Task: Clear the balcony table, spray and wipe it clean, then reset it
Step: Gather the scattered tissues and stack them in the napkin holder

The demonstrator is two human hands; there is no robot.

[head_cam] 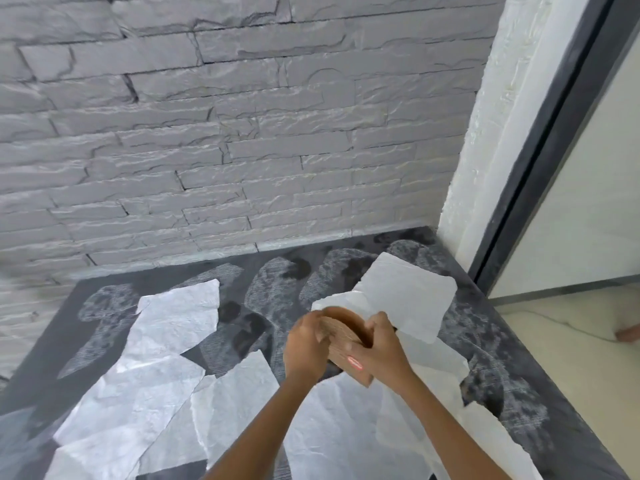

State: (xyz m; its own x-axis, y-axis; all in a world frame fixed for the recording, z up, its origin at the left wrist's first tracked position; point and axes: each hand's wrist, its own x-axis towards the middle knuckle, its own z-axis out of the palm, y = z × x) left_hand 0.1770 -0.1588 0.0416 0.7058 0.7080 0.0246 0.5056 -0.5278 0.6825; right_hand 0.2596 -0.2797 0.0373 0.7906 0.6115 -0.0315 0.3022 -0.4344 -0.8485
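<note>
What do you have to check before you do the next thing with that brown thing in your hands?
1. Left hand grips the brown block: ok.
2. Right hand grips it too: ok.
3. White paper sheets lie flat: not ok, they are crumpled and overlapping.
4. Dark surface is dry: cannot tell, darker blotches show.
5. Bare spot to set the block down: ok, gaps show between the sheets.

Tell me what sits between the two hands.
Head view: a brown ridged object, gripped by the left hand and the right hand, above white paper sheets.
</note>
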